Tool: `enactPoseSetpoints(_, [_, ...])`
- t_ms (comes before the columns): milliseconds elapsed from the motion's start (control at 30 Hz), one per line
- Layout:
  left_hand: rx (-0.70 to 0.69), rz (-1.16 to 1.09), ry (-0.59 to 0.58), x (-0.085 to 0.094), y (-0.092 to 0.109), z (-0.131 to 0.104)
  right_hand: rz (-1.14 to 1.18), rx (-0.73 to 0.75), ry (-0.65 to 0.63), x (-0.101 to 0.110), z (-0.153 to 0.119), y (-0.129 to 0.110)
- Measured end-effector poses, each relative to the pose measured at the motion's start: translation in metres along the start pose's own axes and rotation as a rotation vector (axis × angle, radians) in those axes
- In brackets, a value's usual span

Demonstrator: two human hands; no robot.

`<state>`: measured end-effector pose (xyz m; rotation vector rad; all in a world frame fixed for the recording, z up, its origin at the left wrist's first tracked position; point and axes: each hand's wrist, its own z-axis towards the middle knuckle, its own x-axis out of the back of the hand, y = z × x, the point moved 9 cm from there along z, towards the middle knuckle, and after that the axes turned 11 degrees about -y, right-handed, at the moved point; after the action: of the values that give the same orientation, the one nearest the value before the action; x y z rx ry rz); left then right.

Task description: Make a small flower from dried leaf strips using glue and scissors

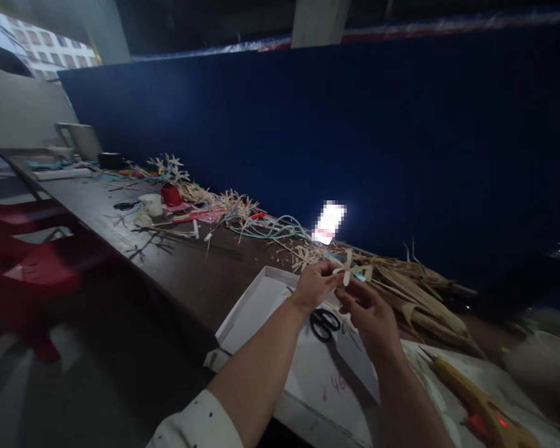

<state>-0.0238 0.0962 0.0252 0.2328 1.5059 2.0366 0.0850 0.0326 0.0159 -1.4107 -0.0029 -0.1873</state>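
My left hand (316, 285) and my right hand (364, 303) meet above a white box lid (247, 308). Between their fingertips is a small pale flower-like piece with flat petals (348, 269). The left fingers are pinched on its left side, while the right fingers are closed at its lower edge. Below the hands, black-handled scissors (325, 325) lie on the white surface, near red handwritten marks.
A yellow glue gun (476, 398) with a red light lies at the lower right. Dried husks (420, 292) spread behind my right hand. Blue tubing (280, 228), a red spool (171, 195) and a bright phone-like screen (329, 223) line the table's back. Red chairs (42, 264) stand left.
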Motion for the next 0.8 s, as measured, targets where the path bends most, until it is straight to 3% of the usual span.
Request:
enactPoseSetpoints(433, [-0.004,0.001,-0.024,-0.004,0.001,0.000,0.000,0.034,0.067,0.009,0.000,0.002])
enactPoseSetpoints(700, [0.012,-0.096,-0.003,-0.007,-0.003,-0.001,-0.227,0.102,0.099,0.011,-0.005,-0.015])
enactPoseSetpoints(800, [-0.046,-0.008,0.011,-0.005,0.004,-0.001,-0.251,0.073,0.110,0.011,-0.007,-0.018])
